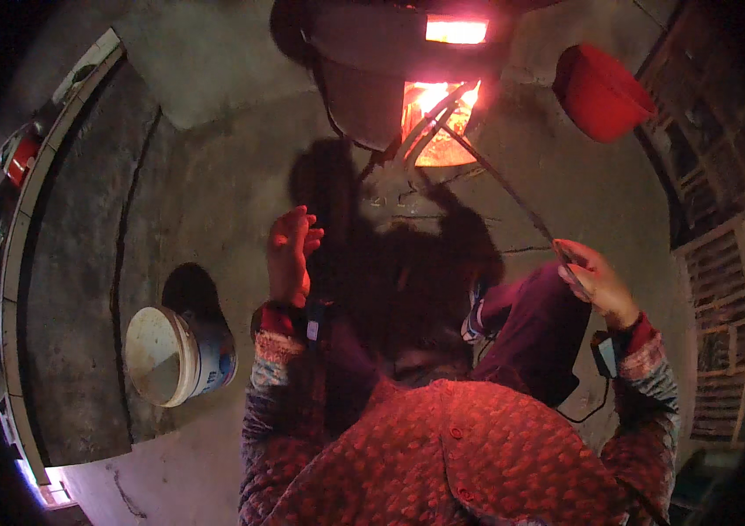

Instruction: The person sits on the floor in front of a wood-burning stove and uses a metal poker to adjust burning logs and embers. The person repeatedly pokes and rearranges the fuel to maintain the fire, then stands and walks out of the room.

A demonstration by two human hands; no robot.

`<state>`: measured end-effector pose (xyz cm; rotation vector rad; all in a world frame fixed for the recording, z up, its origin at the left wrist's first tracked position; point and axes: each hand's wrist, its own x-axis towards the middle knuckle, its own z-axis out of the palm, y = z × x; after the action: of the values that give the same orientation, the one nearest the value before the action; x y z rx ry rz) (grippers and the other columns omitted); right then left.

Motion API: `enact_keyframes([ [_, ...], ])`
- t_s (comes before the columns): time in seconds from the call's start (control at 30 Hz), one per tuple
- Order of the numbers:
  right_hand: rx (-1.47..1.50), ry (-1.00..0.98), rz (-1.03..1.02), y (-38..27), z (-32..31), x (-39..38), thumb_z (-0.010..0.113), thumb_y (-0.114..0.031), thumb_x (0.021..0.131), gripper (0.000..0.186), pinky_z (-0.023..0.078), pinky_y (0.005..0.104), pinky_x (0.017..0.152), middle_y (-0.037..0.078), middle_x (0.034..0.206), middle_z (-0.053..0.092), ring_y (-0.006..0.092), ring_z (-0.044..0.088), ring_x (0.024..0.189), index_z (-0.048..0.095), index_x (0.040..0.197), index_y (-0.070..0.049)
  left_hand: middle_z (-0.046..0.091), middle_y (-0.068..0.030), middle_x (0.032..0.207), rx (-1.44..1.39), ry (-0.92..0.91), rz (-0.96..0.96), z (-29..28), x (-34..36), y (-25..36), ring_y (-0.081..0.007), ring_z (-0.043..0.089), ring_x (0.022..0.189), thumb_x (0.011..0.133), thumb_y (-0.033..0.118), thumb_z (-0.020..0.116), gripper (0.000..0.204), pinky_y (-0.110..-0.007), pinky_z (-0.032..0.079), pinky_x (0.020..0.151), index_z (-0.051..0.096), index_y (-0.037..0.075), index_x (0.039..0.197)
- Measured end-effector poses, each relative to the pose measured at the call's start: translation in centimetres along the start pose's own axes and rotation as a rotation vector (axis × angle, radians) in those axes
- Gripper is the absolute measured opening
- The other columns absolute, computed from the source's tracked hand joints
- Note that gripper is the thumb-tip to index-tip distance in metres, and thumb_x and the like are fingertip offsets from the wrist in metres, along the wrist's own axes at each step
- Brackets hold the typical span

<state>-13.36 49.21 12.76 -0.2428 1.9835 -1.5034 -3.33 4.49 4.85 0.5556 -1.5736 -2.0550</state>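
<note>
My right hand (596, 282) is closed around the near end of a long thin dark rod (506, 181). The rod slants up and left, its far end reaching the sticks (429, 131) that poke out of the lower opening of a dark stove (359, 96). Bright flames (442, 145) fill that opening, and their glare hides the rod's tip. To the left, my left hand (292, 250) is raised in the air with its fingers apart, holding nothing.
A red plastic basin (605, 92) is right of the stove. On the left a white bucket (162, 355) stands beside a low dark wall (74, 263). Wooden slatted racks (723, 324) line the right side. My legs (534, 320) are bent in front of the stove.
</note>
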Motion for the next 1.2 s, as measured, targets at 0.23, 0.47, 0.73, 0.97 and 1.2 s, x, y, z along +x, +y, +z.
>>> enact_keyframes([
  [0.23,0.285,0.018,0.004,1.4,1.2,5.9,0.058,-0.020,0.089,0.044,0.028,0.0172,0.038,-0.006,0.071,0.046,0.0012,0.036,0.050,0.044,0.128,-0.004,0.061,-0.0050,0.102,0.042,-0.018,0.028,0.0,-0.2,0.3,-0.0127,0.060,0.080,0.090,0.022,0.057,0.027,-0.026,0.047,0.069,0.056,0.008,0.113],
  [0.47,0.267,0.077,-0.006,1.0,1.9,8.1,0.060,-0.019,0.089,0.042,0.027,0.0165,0.039,-0.007,0.072,0.049,0.0000,0.036,0.049,0.047,0.126,-0.007,0.060,-0.0042,0.104,0.035,-0.047,0.001,0.1,-0.4,0.8,-0.0121,0.060,0.084,0.091,0.021,0.056,0.028,-0.024,0.048,0.072,0.055,0.008,0.115],
  [0.73,0.250,0.059,-0.035,0.2,1.6,7.7,0.059,-0.017,0.088,0.038,0.024,0.0160,0.039,-0.008,0.075,0.051,-0.0016,0.036,0.051,0.050,0.124,-0.009,0.061,-0.0043,0.103,0.034,-0.060,0.002,0.7,-0.4,0.6,-0.0120,0.060,0.082,0.090,0.024,0.058,0.029,-0.026,0.046,0.071,0.055,0.008,0.114],
  [0.97,0.055,0.000,-0.097,-0.1,2.8,7.8,0.054,-0.014,0.090,0.037,0.037,0.0161,0.054,-0.004,0.089,0.057,0.0020,0.047,0.068,0.049,0.125,-0.004,0.060,-0.0056,0.104,0.019,-0.082,0.008,1.4,-0.5,0.9,-0.0124,0.060,0.082,0.090,0.024,0.058,0.029,-0.025,0.046,0.071,0.055,0.008,0.114],
  [1.2,-0.096,0.009,-0.167,0.2,2.2,8.8,0.056,-0.016,0.088,0.040,0.036,0.0164,0.057,-0.004,0.092,0.056,0.0015,0.046,0.071,0.049,0.125,-0.002,0.060,-0.0053,0.104,0.049,-0.070,0.014,1.2,-0.5,1.0,-0.0125,0.060,0.081,0.090,0.022,0.057,0.028,-0.025,0.046,0.070,0.055,0.007,0.114],
])
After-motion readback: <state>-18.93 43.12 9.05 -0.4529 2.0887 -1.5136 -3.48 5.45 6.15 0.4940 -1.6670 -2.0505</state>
